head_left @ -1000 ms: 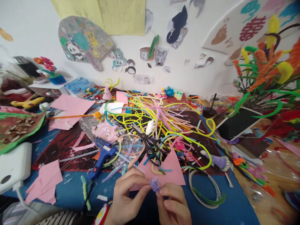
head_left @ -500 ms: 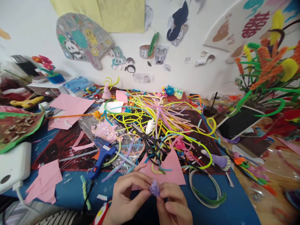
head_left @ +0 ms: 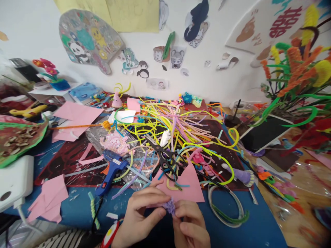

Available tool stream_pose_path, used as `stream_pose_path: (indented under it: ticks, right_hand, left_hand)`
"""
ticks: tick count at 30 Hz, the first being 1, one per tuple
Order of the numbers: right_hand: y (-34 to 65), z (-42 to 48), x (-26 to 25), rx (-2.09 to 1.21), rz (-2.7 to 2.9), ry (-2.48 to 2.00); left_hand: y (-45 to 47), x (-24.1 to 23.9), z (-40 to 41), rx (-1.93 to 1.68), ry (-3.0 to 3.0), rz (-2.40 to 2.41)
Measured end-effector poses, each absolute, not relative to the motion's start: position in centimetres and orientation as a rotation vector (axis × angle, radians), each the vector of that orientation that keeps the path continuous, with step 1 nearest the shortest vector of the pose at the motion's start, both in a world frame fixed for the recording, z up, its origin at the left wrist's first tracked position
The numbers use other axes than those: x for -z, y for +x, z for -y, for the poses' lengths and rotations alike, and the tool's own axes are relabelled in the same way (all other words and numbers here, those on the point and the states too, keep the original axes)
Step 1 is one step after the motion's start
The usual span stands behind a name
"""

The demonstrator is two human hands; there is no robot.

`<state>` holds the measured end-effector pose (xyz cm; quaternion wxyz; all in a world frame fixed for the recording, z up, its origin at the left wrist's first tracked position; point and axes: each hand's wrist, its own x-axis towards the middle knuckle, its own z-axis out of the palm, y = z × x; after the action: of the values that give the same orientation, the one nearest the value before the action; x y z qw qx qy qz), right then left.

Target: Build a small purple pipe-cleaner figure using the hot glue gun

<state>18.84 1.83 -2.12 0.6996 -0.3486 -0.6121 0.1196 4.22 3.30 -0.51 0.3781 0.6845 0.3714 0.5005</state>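
Between both hands is a small bunched piece of purple pipe cleaner (head_left: 169, 206), held above the front edge of the table. My left hand (head_left: 143, 213) pinches it from the left with thumb and index finger. From the right, the fingertips of my right hand (head_left: 190, 222) grip the same piece. Just beyond the hands lies a pink paper sheet (head_left: 192, 187). Black-handled scissors (head_left: 165, 158) rest on the pile past it. A blue hot glue gun (head_left: 111, 174) lies to the left of them.
Yellow and pink pipe cleaners (head_left: 176, 120) heap up mid-table. Cut pink papers (head_left: 49, 199) and a white device (head_left: 17, 182) sit at left. A coiled loop (head_left: 213, 208) and a purple pipe-cleaner figure (head_left: 241, 176) lie at right. A pipe-cleaner bouquet (head_left: 294, 75) stands far right.
The purple piece has turned slightly between my fingertips and shows a different side. Both hands stay in nearly the same place, and the view has shifted a little.
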Motion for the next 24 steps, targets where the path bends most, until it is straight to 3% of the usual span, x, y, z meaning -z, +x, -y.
stream_pose_path:
  ticks: [17, 24]
  right_hand:
    - [17.93, -1.52, 2.48, -0.190, 1.236, -0.795]
    - [18.60, -1.63, 3.20, -0.372, 1.325, -0.802]
  left_hand:
    - [4.60, 0.44, -3.67, -1.349, 1.584, -0.970]
    - [4.78, -0.05, -3.80, -1.341, 1.558, -0.993]
